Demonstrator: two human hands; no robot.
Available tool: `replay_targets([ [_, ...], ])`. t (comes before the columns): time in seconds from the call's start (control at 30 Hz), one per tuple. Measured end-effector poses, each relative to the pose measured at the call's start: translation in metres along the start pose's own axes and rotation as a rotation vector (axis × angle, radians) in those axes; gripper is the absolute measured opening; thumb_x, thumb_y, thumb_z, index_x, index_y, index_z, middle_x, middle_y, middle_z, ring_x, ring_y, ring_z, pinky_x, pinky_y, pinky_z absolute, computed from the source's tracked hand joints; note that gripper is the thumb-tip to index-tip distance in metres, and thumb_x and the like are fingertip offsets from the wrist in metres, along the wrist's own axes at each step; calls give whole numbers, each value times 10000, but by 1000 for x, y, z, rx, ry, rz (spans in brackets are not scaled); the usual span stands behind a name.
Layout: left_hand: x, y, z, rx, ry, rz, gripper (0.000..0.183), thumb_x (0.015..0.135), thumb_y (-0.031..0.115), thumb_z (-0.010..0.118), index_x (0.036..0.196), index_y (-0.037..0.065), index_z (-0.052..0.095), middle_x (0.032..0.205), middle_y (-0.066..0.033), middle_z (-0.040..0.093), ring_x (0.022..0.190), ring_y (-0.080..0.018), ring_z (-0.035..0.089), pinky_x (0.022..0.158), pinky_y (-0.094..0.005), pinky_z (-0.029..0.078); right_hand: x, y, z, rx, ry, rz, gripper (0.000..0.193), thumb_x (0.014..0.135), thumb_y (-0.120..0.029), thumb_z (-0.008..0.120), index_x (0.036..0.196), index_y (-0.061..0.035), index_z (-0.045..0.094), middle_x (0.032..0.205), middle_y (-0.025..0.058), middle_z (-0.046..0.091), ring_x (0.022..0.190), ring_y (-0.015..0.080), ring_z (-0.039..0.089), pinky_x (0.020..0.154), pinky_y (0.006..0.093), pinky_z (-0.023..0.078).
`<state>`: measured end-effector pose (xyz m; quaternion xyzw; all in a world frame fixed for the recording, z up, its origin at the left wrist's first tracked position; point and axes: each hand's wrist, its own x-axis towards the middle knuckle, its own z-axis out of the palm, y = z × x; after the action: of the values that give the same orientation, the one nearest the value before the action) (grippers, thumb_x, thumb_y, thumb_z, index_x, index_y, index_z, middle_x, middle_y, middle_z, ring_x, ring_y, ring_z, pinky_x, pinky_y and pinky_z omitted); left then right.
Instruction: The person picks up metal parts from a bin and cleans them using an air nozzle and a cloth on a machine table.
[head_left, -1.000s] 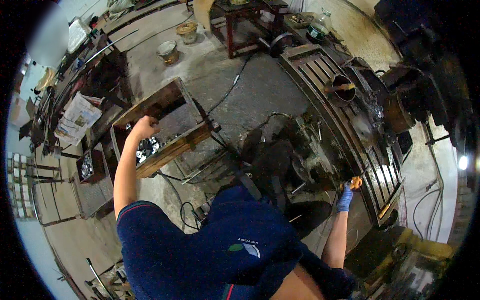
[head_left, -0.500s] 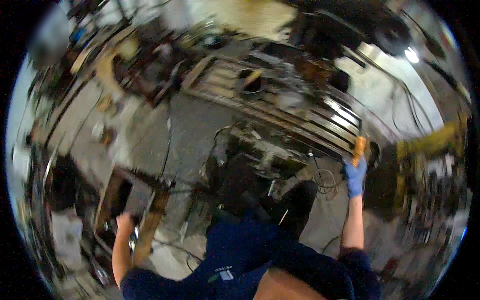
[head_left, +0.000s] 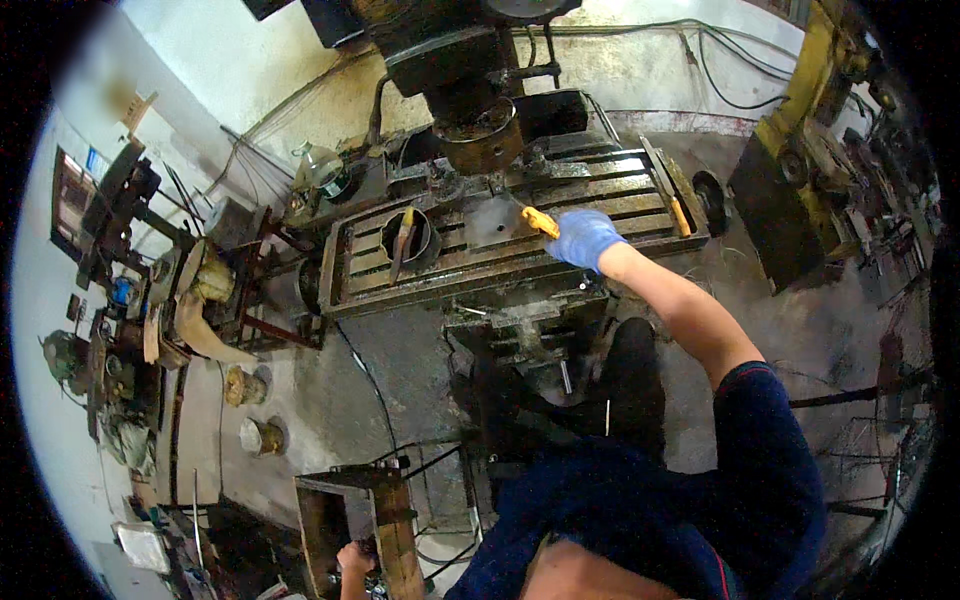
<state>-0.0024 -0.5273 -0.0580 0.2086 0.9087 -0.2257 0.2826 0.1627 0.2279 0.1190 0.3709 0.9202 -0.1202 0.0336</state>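
Note:
My right hand (head_left: 583,240), in a blue glove, is closed around a yellow-handled tool (head_left: 540,222) with a thin dark tip; its exact kind does not show. The tip points at a flat grey metal plate (head_left: 490,222) with a small hole, lying on the slotted machine table (head_left: 580,205). Above the plate hangs the dark machine head (head_left: 478,135). Low on the left, my bare left hand (head_left: 352,558) is at an open box frame (head_left: 395,520), fingers curled; what they hold is hard to make out.
A round pot (head_left: 425,243) with a flat wooden-handled tool (head_left: 402,245) across it stands on the table's left part. A file-like tool with a yellow handle (head_left: 681,216) lies at its right end. A clear jug (head_left: 325,172) stands behind. Yellow machinery (head_left: 790,120) rises at right.
My right hand has moved left, from the table's right end to over the plate. The view has swung, so the box and my left hand sit lower in it.

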Motion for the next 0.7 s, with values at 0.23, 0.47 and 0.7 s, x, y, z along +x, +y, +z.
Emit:
replay_targets([
  [0.23,21,-6,0,-899,604,-300,341,650,290,695,866,39,609,805,-111,604,731,-280,592,668,-405,473,27,0,2,81,29,76,424,728,-448,563,857,-54,649,826,163,641,792,329,615,707,403,485],
  [0.47,-27,45,-127,-2507,607,321,409,835,281,531,1212,129,482,1199,-88,490,1045,-235,483,889,-442,392,-68,8,7,81,-271,-289,521,697,-523,599,784,-9,621,694,218,596,659,366,595,595,429,458],
  [0.7,26,234,-297,-2457,166,843,323,761,118,544,1073,57,482,950,-76,540,830,-286,590,774,-432,483,-151,-30,20,229,-293,-562,506,694,-553,590,773,-53,596,705,197,600,674,366,589,618,423,470],
])
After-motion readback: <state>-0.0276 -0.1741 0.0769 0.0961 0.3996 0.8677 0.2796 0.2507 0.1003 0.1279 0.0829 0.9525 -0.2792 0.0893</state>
